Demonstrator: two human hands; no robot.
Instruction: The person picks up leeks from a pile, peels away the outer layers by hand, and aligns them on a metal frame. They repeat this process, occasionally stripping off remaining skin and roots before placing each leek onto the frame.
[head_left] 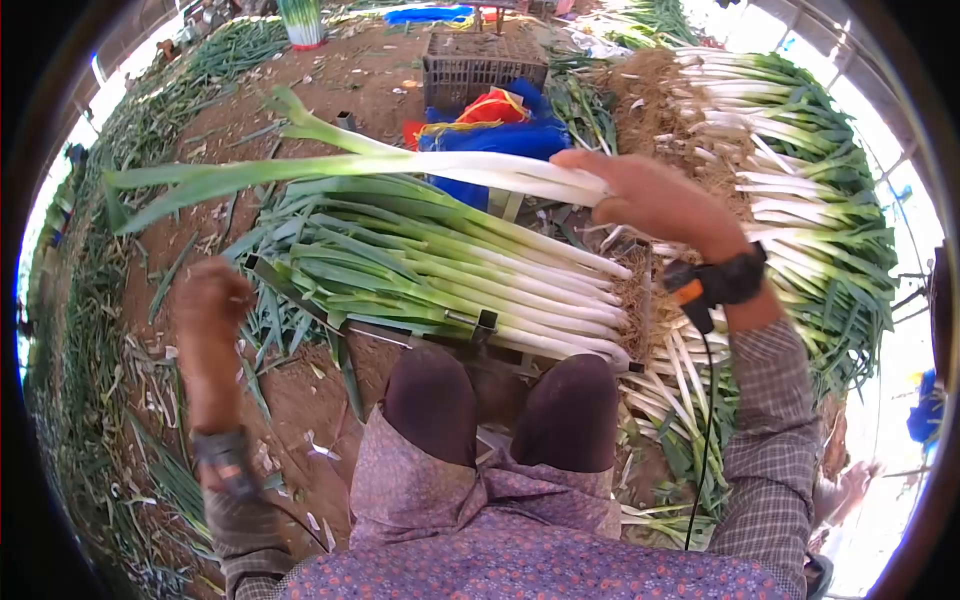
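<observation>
A long leek (pixel 470 168) is held up by its white root end in my right hand (pixel 660 200), its green leaves stretching to the left. Below it, a pile of leeks (pixel 450 260) lies side by side on a low metal frame (pixel 487 325) before my knees, white ends to the right. My left hand (pixel 212 290) is raised at the left of the pile, beside the leaf tips; it is blurred and its fingers cannot be made out clearly.
A large row of leeks (pixel 800 190) lies at the right, roots inward. Behind the frame are blue and red sacks (pixel 490 125) and a dark crate (pixel 485 65). Cut leaves (pixel 110 330) cover the left ground. Part of another person's hand (pixel 855 485) shows at lower right.
</observation>
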